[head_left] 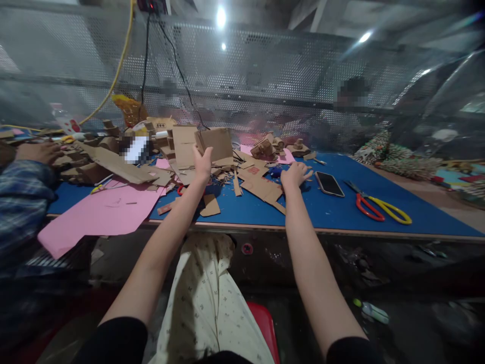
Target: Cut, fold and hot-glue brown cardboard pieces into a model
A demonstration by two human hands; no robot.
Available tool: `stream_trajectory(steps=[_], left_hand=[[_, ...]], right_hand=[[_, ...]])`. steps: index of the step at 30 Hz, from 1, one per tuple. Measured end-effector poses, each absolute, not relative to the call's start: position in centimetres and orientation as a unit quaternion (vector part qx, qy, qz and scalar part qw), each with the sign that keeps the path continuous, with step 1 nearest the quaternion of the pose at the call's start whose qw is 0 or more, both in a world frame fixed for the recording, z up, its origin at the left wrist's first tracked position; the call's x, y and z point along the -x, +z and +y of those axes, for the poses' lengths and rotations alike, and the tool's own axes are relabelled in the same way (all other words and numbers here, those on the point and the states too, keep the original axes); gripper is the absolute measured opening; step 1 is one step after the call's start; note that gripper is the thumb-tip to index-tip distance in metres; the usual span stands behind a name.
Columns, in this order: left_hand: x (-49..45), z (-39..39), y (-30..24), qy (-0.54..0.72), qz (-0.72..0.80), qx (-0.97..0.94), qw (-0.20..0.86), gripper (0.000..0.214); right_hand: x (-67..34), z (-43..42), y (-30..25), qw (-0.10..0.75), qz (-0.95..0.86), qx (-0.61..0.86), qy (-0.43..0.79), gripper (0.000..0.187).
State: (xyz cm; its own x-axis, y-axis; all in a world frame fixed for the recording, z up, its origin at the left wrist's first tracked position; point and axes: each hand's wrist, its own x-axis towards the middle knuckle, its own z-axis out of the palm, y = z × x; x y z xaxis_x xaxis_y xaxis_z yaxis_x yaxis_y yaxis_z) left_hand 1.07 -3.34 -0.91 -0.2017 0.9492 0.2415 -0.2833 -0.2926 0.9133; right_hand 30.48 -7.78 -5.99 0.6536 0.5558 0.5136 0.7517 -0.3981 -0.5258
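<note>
My left hand [203,163] grips the edge of a folded piece of brown cardboard [219,144], thumb on the near side, and holds it up over the scraps. Another flat cardboard panel [184,146] stands upright just left of it. Farther right, my right hand [294,176] is low over the blue tabletop, its fingers spread and slightly bent. A dark blue object [276,172] lies close by its left side, partly hidden; its kind is unclear. Flat cardboard offcuts [262,187] lie between my hands, and a cardboard scrap [210,206] rests near the table edge.
Right of my right hand are a phone [329,183] and scissors [373,203] with red and yellow handles. Pink paper [109,212] overhangs the front edge at left, near a co-worker's hand [40,152]. Cardboard pieces [108,156] pile up behind it. A perforated metal screen [250,76] stands behind.
</note>
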Motion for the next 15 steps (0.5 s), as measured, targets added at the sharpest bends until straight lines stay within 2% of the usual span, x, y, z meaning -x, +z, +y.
stream_trajectory(steps=[7,15], left_hand=[[-0.9,-2.7,-1.6,0.688,0.386,-0.445,0.424,0.05],[-0.3,-2.0,-1.7,0.693,0.369,-0.407,0.467,0.045]], right_hand=[[-27.7,-7.1,-6.0,0.352,-0.597,0.719,-0.06,0.025],[-27.2,-6.5,-6.8,0.311,-0.631,0.71,-0.021,0.021]])
